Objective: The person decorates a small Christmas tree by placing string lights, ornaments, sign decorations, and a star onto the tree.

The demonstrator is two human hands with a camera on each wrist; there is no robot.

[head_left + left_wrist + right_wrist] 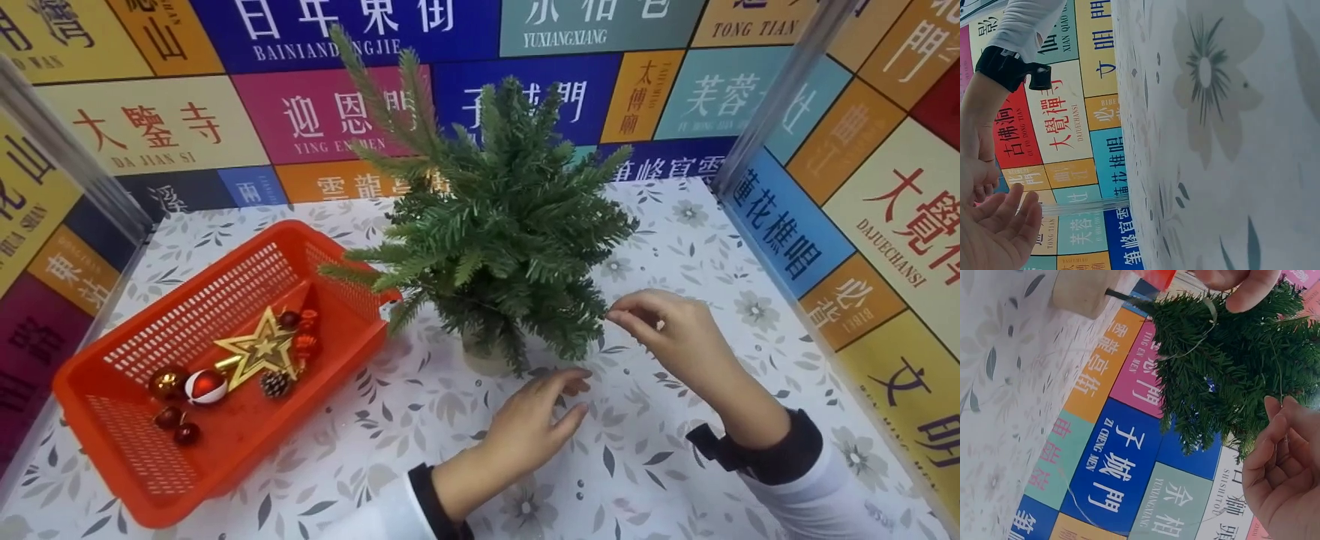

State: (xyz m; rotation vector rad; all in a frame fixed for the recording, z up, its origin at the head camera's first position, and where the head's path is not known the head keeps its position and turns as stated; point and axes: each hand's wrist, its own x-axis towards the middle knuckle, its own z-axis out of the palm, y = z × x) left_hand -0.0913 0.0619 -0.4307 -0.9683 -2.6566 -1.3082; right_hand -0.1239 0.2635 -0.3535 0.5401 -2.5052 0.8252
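A small artificial Christmas tree [510, 217] stands upright on a pale round base [1086, 292]. At its lower right side, my right hand [675, 330] pinches a thin, pale wire [1281, 377] between thumb and fingertips, clearest in the right wrist view. This strand runs up against the branches, and a loose loop hangs across the greenery. My left hand [529, 420] is low in front of the tree, below its front branches, fingers loosely bent. In the left wrist view, the left hand [1005, 230] shows its palm with nothing visibly held.
A red plastic basket [217, 480] lies left of the tree, its rim close to the branches. Inside are a gold star [262, 349], a pinecone [275, 384], a red-and-white ball [205, 387] and other ornaments. Printed panels [337, 112] enclose the flowered tabletop [420, 420].
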